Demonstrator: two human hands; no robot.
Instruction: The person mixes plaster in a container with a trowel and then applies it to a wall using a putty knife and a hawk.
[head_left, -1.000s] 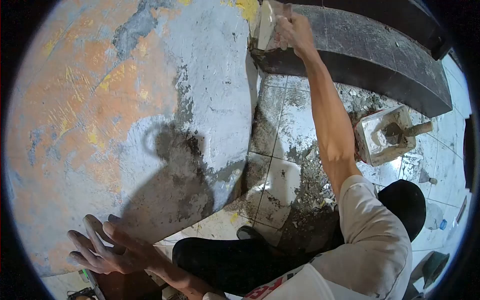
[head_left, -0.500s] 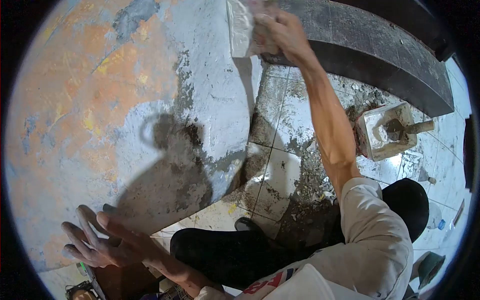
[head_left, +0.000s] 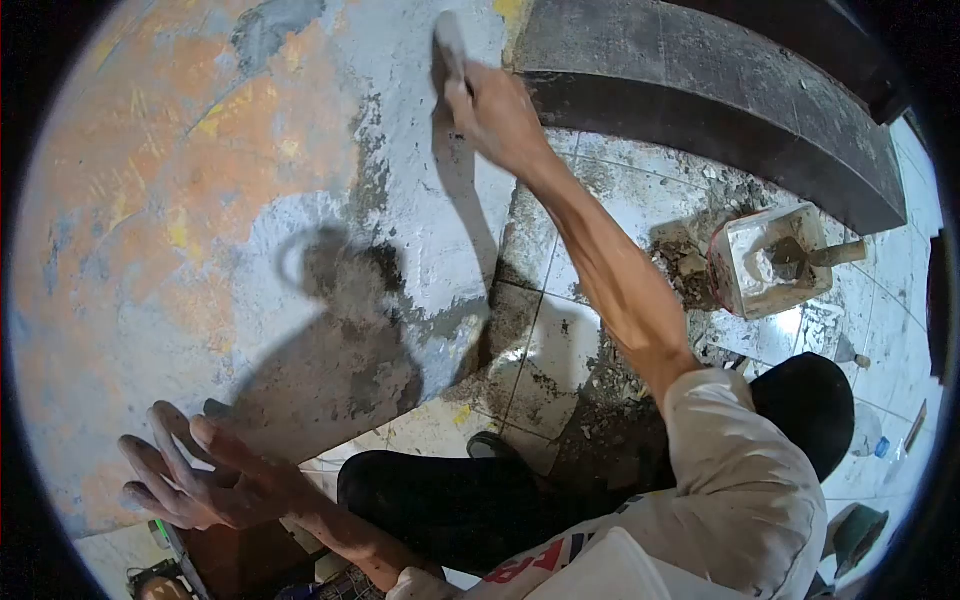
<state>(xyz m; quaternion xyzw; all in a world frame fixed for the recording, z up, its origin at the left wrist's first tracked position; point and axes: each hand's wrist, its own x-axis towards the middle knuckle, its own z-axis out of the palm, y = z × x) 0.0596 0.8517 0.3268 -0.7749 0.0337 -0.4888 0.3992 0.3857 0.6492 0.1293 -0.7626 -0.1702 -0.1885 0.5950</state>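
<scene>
My right hand is closed round a flat trowel, held near the top of the wall, with its thin edge towards me. Wet grey-white plaster covers this strip of wall, beside patchy orange and yellow paint. At the lower left, my left hand has its fingers spread and holds nothing; it is against or just in front of the wall, and I cannot tell whether it touches.
A square white bucket with a scraper in it stands on the tiled floor at right. Plaster debris lies around. A dark ledge curves across the top right. A plastic bottle lies at far right.
My right hand has moved left and slightly down along the wall, and the trowel has turned from showing its broad face to its edge. My left hand has barely moved.
</scene>
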